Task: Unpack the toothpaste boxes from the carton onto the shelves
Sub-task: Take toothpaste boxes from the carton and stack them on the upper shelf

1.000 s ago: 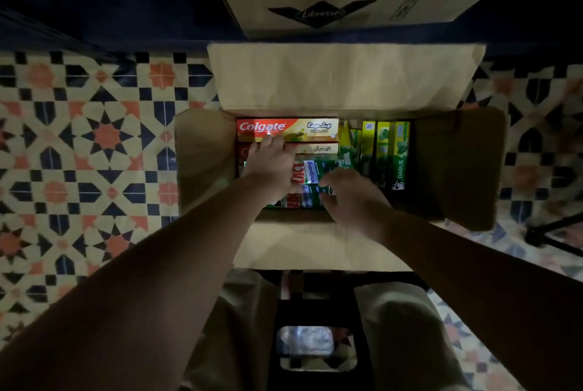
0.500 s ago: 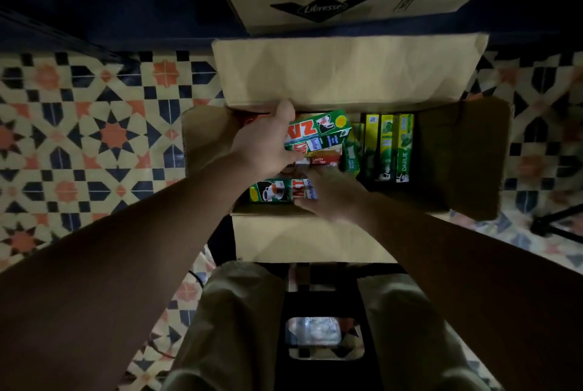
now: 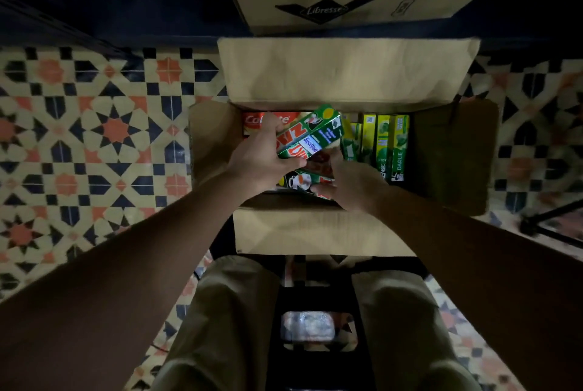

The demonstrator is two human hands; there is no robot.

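gripping green toothpaste box [image 3: 310,135], left hand [image 3: 262,157] curled

Both forearms bare, no sleeves visible. Olive-khaki trousers [image 3: 227,324] cover both legs, lower centre of frame.

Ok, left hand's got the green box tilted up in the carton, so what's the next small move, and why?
Probably lift the green box straight up and clear of the carton. The left hand already grips it, tilted, one end above the Colgate box, while the right hand rests on the boxes beneath and looks placed to steady them.
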